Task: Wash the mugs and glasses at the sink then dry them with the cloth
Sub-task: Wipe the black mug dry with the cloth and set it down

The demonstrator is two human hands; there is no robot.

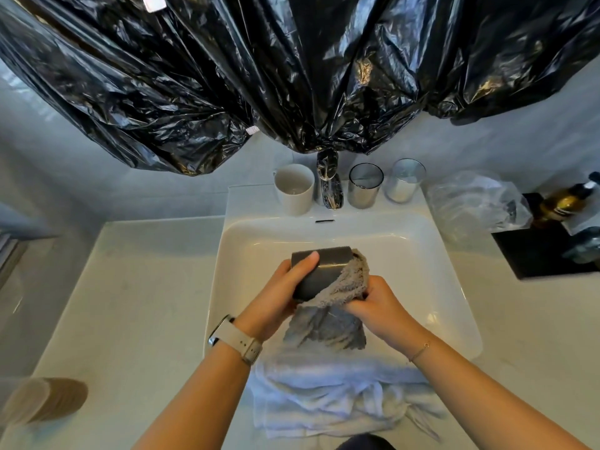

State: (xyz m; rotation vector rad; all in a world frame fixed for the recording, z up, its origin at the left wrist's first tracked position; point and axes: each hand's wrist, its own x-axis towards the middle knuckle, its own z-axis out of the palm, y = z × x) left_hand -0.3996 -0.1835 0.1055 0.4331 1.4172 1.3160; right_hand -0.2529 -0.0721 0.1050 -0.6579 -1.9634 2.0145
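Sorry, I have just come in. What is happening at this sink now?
A person is drying a dark grey cup over the white basin. The left hand holds the cup on its side, while the right hand pushes a grey fluffy cloth into its mouth. A white mug, a smoky grey glass and a clear glass stand upright on the ledge beside the chrome tap.

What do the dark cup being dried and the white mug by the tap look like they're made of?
The dark cup, held in the left hand, looks like matte grey ceramic or stoneware: opaque, with only a soft highlight. Coated metal can't be excluded. The white mug looks like glazed ceramic: thick opaque wall, smooth low sheen. The grey cloth in the right hand is looped terry.
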